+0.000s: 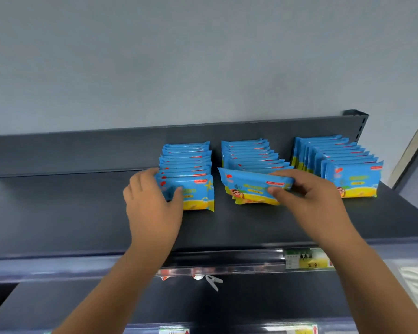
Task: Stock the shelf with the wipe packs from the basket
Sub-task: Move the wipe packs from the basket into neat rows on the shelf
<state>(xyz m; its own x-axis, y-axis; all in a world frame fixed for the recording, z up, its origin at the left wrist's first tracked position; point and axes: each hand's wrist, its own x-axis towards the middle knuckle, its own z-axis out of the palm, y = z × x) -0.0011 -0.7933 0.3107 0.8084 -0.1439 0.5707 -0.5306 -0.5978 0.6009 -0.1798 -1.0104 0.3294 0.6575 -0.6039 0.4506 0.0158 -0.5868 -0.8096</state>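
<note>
Left forearm (pixel 101 297) and right forearm (pixel 372 285) come up from the bottom edge, crossing the front rail of the dark shelf (pixel 58 213). Left hand (pixel 152 206) is at the left row (pixel 186 160) of blue-and-yellow wipe packs. Its fingers are curled round the left end of the front pack (pixel 200 196) and the thumb is on the printed face, so it is clamped on; can't tell whether more than one pack is in the grip. That pack stands upright, touching the row behind it. White clip (pixel 212 282) hangs under the rail. Middle row (pixel 251 155) stands upright, apart from the left row. At its front, the tilted pack (pixel 246 184) leans back over the packs below it. Right hand (pixel 309 201) pinches its right end, fingers along the top edge, thumb on the face. Price label (pixel 307 259) sits on the rail. Right row (pixel 336 155) is upright, untouched, near the shelf's right end.
</note>
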